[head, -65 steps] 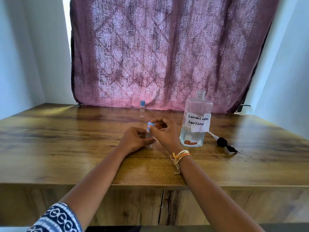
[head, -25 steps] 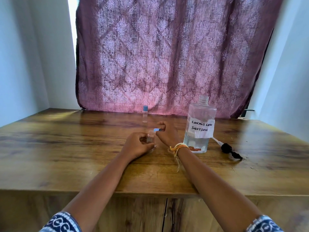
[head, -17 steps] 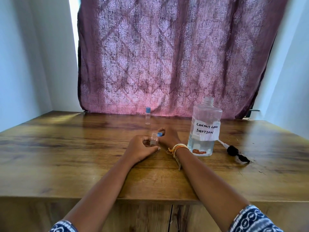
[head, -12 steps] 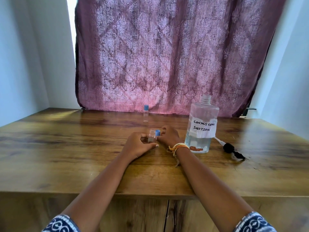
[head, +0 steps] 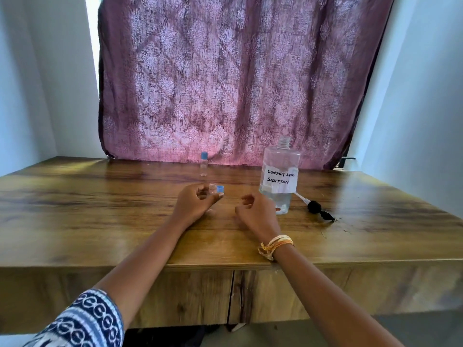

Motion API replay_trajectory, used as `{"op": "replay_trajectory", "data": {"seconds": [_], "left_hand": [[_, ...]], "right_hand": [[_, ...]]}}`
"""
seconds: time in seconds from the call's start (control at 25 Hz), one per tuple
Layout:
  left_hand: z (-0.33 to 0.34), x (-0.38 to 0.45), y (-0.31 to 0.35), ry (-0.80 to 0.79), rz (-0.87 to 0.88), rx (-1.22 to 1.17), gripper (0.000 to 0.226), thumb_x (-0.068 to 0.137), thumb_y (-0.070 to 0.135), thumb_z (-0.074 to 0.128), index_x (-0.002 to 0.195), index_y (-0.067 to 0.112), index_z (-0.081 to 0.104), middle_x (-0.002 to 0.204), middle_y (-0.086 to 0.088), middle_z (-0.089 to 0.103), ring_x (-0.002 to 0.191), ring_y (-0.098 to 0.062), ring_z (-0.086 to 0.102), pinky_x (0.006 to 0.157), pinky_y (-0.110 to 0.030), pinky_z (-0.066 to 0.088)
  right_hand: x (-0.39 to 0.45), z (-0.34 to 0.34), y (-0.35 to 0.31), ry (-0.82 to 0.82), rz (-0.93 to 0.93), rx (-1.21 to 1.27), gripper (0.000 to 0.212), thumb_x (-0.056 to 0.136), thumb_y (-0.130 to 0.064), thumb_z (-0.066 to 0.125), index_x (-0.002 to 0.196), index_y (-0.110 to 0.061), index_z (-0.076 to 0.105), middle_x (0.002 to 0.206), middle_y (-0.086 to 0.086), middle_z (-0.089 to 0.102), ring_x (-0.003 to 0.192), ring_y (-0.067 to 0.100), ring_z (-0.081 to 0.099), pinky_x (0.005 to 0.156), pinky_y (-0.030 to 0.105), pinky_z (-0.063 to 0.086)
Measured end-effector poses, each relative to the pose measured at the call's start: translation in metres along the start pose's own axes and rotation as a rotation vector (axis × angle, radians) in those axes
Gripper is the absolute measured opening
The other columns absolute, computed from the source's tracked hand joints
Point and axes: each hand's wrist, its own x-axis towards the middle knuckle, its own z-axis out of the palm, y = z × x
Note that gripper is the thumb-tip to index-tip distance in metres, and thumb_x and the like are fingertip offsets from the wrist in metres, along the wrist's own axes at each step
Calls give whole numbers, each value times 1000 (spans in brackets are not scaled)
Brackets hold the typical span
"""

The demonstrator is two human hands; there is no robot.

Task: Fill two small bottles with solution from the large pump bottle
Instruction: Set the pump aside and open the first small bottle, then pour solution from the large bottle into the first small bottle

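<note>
Small open bottle stands on our wooden table, gripped by our left hand; its blue cap sits just beside. Our right hand, loosely curled, holds nothing near the uncapped contact lens solution bottle.

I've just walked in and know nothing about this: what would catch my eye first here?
Probably the big clear bottle with the handwritten "Contact Lens Solution" label, standing uncapped on the wooden table, its black pump lying to its right. Then the left hand holding a tiny open bottle, a blue cap right beside it.
</note>
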Motion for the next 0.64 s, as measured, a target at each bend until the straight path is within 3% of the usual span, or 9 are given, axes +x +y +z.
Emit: {"op": "replay_trajectory", "data": {"seconds": [0.08,0.2,0.28,0.36,0.48,0.64], "left_hand": [[0,0,1,15,13,12,41,77,32,77,108,6,70,97,-5,73,89,-15,69,71,-10,50],[-1,-2,4,54,38,9,33,80,22,75,108,5,70,94,-3,71,79,-6,65,62,3,42],[-1,-3,5,59,52,9,32,81,18,75,109,5,70,94,-2,71,76,2,61,63,4,42],[-1,-2,4,55,46,4,31,80,17,75,109,6,71,94,-1,71,75,7,60,65,4,43],[0,-1,2,45,32,-20,30,80,18,75,109,8,71,92,3,71,69,12,62,67,2,45],[1,0,1,28,19,-59,29,81,17,75,108,8,71,94,1,72,78,2,64,74,-7,51]], "right_hand": [[1,-20,-2,298,-102,67,13,78,-19,66,89,-13,64,87,-1,63,81,13,57,72,25,49],[30,-57,-1,560,-177,87,40,72,-16,73,106,-6,55,101,1,47,94,17,45,72,18,31],[56,-78,4,493,-85,128,64,71,-19,76,125,-7,43,112,4,41,108,21,42,88,24,32],[76,-93,10,259,29,298,75,79,-16,74,140,-7,31,117,4,49,108,19,53,98,39,40],[92,-101,25,-52,81,553,60,81,-11,73,131,5,46,102,11,68,79,17,72,91,54,53],[100,-88,31,-124,38,583,71,59,-35,88,115,1,65,107,23,71,98,40,69,87,56,55]]}}
